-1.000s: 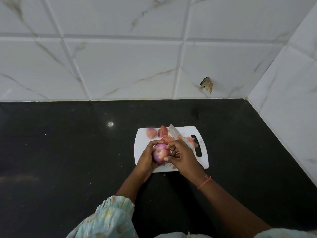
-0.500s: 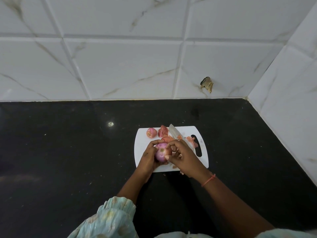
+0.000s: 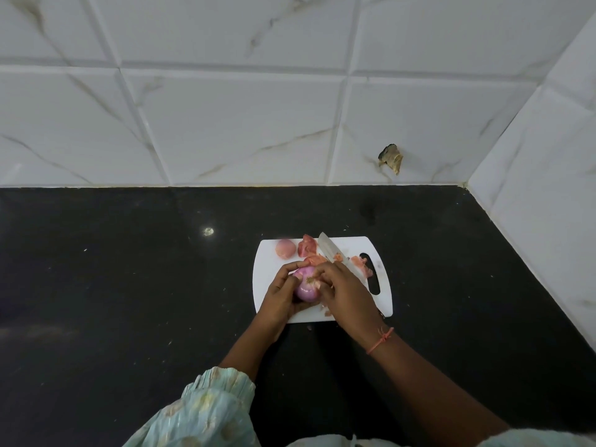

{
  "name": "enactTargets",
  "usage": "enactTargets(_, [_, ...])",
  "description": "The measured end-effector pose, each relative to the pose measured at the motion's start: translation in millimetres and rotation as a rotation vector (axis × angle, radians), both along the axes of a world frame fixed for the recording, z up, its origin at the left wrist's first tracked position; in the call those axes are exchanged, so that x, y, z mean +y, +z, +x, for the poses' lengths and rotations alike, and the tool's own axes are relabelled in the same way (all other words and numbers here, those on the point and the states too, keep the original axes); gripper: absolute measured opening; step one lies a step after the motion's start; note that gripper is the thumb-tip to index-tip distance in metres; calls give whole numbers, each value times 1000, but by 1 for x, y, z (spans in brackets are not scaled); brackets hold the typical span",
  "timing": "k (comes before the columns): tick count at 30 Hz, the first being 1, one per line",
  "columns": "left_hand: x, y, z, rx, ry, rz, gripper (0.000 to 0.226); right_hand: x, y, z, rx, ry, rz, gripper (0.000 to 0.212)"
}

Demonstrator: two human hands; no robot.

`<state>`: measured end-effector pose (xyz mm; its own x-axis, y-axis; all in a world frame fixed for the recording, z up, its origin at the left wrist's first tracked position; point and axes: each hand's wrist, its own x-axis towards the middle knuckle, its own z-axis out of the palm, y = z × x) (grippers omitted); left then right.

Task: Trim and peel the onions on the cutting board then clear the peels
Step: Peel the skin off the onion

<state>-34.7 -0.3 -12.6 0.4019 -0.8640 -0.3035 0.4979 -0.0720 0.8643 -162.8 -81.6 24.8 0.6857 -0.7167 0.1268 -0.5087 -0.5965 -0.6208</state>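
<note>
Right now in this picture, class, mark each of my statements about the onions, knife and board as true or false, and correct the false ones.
1. Both hands hold the purple onion over the cutting board. True: left hand and right hand both grip it.
2. The knife is in the right hand. False: it lies on the board among the peels.
3. A second onion sits at the board's far left corner. True.
4. The board lies on a white counter. False: the counter is black; the wall tiles are white.
5. The peels have been cleared. False: they still lie on the board.
</note>
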Motion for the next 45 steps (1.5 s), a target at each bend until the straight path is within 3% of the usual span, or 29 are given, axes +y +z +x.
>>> enactTargets(7, [0,0,0,-27,4,8,27,-4,1,6,55,45,-30,13])
enactTargets(11, [0,1,-1,-12,11,4,26,-2,-2,2,-40,16,47,5])
enactTargets(19, [1,4,-1,-45,-14,-19,26,2,-7,-1,-126,-57,68,14])
enactTargets(35, [2,7,1,13,-14,-9,25,-5,1,1,-54,-44,99,11])
enactTargets(37, [2,7,1,31,-5,-9,25,-7,1,2,-83,-69,148,4])
enactTargets(41, [-1,5,0,85,37,7,27,-5,-2,3,-258,-197,381,17])
enactTargets(45, [-1,4,0,60,45,11,32,6,-3,8,-305,-120,440,25])
